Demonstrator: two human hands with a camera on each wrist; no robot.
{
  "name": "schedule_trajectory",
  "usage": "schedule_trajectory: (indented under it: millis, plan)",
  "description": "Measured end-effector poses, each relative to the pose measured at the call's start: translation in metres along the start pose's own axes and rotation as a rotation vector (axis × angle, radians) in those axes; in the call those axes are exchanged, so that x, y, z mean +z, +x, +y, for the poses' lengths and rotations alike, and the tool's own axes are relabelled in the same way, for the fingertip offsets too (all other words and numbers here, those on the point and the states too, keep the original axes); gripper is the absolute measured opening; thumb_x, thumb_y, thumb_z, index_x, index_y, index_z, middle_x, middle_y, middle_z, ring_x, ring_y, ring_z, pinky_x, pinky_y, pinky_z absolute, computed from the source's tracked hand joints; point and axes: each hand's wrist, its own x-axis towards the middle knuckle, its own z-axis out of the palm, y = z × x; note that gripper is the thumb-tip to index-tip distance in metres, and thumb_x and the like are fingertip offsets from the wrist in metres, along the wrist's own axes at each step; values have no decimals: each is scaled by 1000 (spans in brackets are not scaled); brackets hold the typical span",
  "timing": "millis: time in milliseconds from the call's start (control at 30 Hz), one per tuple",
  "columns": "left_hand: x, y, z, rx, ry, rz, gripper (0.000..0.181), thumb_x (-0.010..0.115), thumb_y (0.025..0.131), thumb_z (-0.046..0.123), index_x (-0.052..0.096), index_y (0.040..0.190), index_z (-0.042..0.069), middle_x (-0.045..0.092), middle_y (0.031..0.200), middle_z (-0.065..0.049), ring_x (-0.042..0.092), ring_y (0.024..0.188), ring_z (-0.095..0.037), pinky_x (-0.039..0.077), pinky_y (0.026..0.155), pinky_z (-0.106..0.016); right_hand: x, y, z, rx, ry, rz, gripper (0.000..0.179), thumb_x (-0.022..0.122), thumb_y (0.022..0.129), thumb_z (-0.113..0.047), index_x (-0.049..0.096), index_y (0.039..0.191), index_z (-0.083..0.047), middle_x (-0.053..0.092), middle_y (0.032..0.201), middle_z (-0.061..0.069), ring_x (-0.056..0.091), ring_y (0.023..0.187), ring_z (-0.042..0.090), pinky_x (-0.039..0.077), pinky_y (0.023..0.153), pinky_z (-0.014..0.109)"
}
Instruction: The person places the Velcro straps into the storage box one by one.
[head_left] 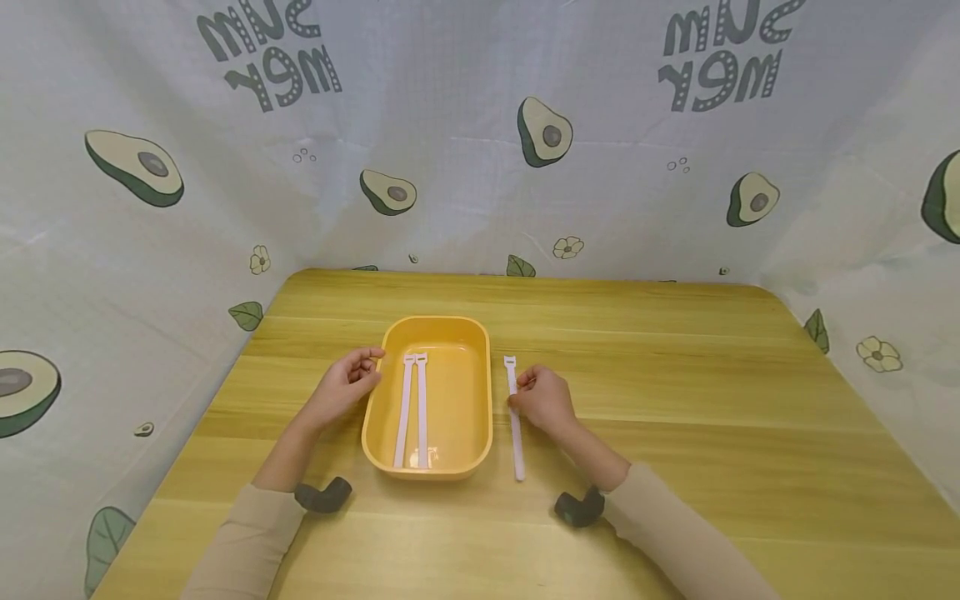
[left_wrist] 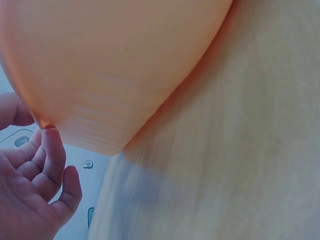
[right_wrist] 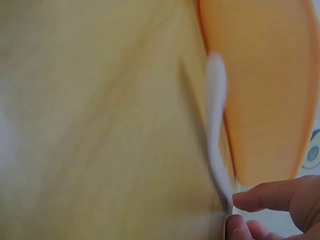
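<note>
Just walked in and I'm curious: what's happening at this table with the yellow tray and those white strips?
A person sits at a wooden table. Their right hand pinches a white strap that lies on the table just right of a yellow tray. Two more straps already lie side by side inside the tray. The left hand rests against the tray's left rim.

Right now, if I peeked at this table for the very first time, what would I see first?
You'd spot the bright yellow oval plastic tray in the middle of the light wooden table, with two long white strips lying side by side inside. The left hand touches the tray's left rim, while the right hand pinches a third white strip lying on the table just right of the tray.
</note>
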Motion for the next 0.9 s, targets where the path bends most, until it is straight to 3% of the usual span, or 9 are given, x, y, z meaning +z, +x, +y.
schedule_trajectory:
  millis: [433, 633, 900]
  plan:
    - [-1, 1, -2, -7, -3, 2, 36, 55, 96, 0, 47, 128, -14, 48, 96, -13, 46, 79, -14, 41, 66, -18, 1, 1, -1, -16, -28, -6, 20, 72, 73, 3, 61, 89, 1, 63, 78, 8, 57, 66, 18, 47, 55, 25]
    - [-1, 1, -3, -16, 2, 7, 36, 55, 96, 1, 47, 128, -13, 48, 96, -13, 47, 80, -13, 42, 66, -18, -2, 4, 3, 45, 120, -18, 11, 66, 79, 4, 62, 89, 3, 64, 78, 11, 61, 65, 16, 53, 58, 26]
    - [-1, 0, -2, -32, 9, 19, 37, 56, 95, 1, 48, 129, -11, 48, 97, -12, 47, 81, -14, 41, 67, -19, -8, 4, 3, 115, 289, -66, 12, 66, 81, 5, 63, 92, 8, 63, 77, 10, 61, 61, 14, 51, 59, 24]
